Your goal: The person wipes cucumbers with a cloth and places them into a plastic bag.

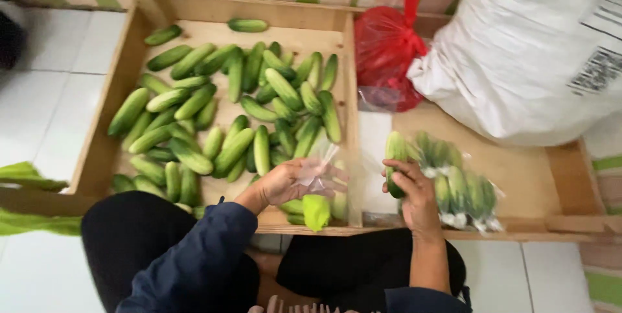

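My left hand (pixel 285 183) holds a clear plastic bag (pixel 321 177) over the near edge of the wooden crate; a cucumber (pixel 315 211) shows at the bag's lower end. My right hand (pixel 411 190) grips a single green cucumber (pixel 394 154), held upright to the right of the bag. Beside that hand lies a clear bag packed with cucumbers (pixel 457 183).
A wooden crate (pixel 97 144) holds a pile of loose cucumbers (pixel 233 112). A red plastic bag (pixel 385 50) and a big white sack (pixel 525 54) sit in the right compartment. White floor tiles surround the crate; my knees in dark trousers are below.
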